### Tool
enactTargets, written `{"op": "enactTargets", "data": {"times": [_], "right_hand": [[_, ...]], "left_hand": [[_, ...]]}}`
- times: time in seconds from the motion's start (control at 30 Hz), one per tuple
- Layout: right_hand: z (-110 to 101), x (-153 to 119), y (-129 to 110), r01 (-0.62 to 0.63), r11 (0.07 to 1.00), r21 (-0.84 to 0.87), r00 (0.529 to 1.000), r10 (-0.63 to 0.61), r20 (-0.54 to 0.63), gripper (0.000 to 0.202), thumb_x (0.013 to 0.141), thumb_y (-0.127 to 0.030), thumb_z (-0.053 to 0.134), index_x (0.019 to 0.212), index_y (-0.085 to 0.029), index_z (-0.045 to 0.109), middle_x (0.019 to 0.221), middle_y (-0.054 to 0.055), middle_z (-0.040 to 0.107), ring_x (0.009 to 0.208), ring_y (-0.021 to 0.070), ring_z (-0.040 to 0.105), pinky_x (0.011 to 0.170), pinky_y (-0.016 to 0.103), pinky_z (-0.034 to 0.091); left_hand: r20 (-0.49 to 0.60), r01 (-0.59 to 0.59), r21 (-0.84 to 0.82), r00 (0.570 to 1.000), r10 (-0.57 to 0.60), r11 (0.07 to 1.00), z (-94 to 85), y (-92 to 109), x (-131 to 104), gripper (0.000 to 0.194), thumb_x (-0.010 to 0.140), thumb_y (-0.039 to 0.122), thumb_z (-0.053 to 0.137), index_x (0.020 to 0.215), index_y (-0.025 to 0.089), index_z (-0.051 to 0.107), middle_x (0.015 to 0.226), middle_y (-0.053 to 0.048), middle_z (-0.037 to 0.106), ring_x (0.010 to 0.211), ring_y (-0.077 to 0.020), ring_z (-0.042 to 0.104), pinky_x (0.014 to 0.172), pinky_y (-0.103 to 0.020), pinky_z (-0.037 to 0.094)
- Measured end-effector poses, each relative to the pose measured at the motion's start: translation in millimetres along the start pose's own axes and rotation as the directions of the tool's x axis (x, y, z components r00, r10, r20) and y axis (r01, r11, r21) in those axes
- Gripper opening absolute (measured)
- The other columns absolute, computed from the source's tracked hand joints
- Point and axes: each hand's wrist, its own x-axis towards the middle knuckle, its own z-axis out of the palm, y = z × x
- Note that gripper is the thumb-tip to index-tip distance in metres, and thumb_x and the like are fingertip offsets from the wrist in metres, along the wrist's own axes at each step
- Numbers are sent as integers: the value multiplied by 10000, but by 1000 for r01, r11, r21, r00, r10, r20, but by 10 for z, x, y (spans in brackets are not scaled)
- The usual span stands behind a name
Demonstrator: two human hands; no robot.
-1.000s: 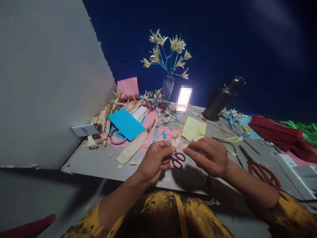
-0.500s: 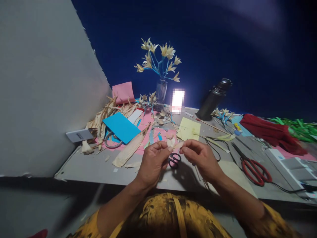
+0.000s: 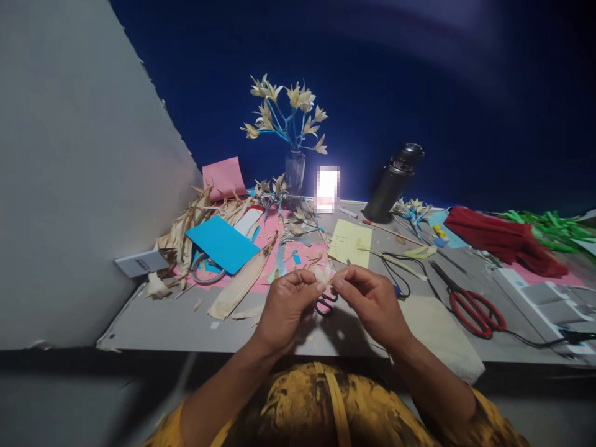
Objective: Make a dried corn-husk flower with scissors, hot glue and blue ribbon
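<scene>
My left hand point(image 3: 286, 307) is closed, thumb and fingers pinching a small pale corn-husk flower point(image 3: 322, 273) at its base. From the other side my right hand point(image 3: 372, 304) also pinches, its fingertips on a petal at the flower's right edge. The two hands nearly meet above the front of the table. Under the flower lies a small pair of black-handled scissors point(image 3: 326, 304), partly hidden by the fingers. Just beyond the hands is a pink sheet point(image 3: 305, 253) with husk scraps on it.
A glass vase point(image 3: 295, 171) of husk flowers stands at the back, beside a bright, blurred-out screen point(image 3: 328, 188) and a dark flask point(image 3: 393, 183). Husks and a blue card point(image 3: 222, 244) lie left. Red-handled scissors point(image 3: 477, 313), yellow paper point(image 3: 350, 242) and red cloth point(image 3: 503, 239) lie right.
My right hand has come in closer to my left, its fingertips now at the flower instead of out along a petal strip. The whole view has shifted slightly.
</scene>
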Motion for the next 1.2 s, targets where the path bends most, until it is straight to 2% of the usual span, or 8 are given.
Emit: {"op": "enactTargets", "data": {"times": [0.1, 0.3, 0.5, 0.73, 0.9, 0.97, 1.1, 1.2], "right_hand": [[-19, -6, 6, 20, 999, -39, 1000, -20, 19, 296, 879, -444, 661, 725, -191, 651, 672, 13, 634, 647, 159, 551, 618, 270, 448], [-58, 4, 24, -22, 1000, 14, 993, 20, 114, 291, 899, -420, 654, 735, -180, 654, 673, 0, 627, 608, 129, 516, 592, 245, 419], [-101, 10, 54, 11, 1000, 21, 999, -12, 38, 277, 901, -403, 658, 732, -183, 648, 664, -11, 610, 578, 118, 485, 567, 240, 400], [-127, -8, 73, 104, 989, -104, 994, -102, 28, 195, 933, -322, 618, 804, -192, 685, 746, 12, 668, 695, 153, 593, 657, 259, 448], [-158, -17, 85, 170, 978, -118, 985, -163, 64, 135, 939, -285, 615, 859, -206, 690, 789, 12, 682, 737, 158, 626, 697, 263, 469], [-166, -19, 78, 184, 974, -134, 981, -174, 82, 128, 933, -276, 623, 848, -204, 686, 781, 11, 683, 737, 159, 628, 704, 266, 468], [-160, -23, 66, 177, 965, -196, 982, -161, 95, 158, 922, -282, 638, 800, -192, 682, 735, 9, 675, 684, 153, 604, 662, 266, 447], [-146, -25, 69, 165, 960, -224, 985, -151, 80, 188, 913, -297, 644, 765, -186, 674, 699, 6, 656, 648, 148, 575, 624, 263, 427]], "left_hand": [[42, 44, -64, 998, -42, 997, -6, -1, 17, 363, 626, 324, 885, 700, 158, 571, 468, 93, 426, 384, -19, 288, 378, -147, 221], [159, 153, -122, 978, -132, 981, -36, 14, 48, 346, 633, 278, 885, 715, 141, 579, 500, 102, 383, 406, -2, 219, 375, -131, 180], [175, 137, -160, 979, -108, 978, -62, 19, 72, 318, 669, 244, 859, 735, 147, 564, 495, 111, 347, 408, -4, 206, 378, -121, 181], [232, 159, -149, 965, -122, 976, -119, 11, 112, 311, 698, 253, 846, 737, 149, 555, 484, 123, 298, 411, -6, 171, 384, -124, 167], [290, 207, -138, 943, -160, 969, -141, 15, 129, 313, 686, 260, 854, 730, 144, 567, 487, 118, 314, 413, -6, 177, 388, -134, 163], [259, 184, -127, 955, -146, 975, -126, 12, 126, 322, 670, 258, 862, 733, 146, 566, 491, 112, 346, 409, -7, 195, 385, -138, 165], [131, 85, -59, 988, -76, 995, -78, 5, 104, 342, 645, 269, 878, 740, 154, 569, 480, 97, 417, 399, -19, 303, 402, -148, 238], [106, 79, -14, 991, -77, 997, -60, 7, 88, 361, 616, 277, 893, 737, 154, 576, 472, 89, 450, 399, -28, 355, 413, -157, 249]]}}
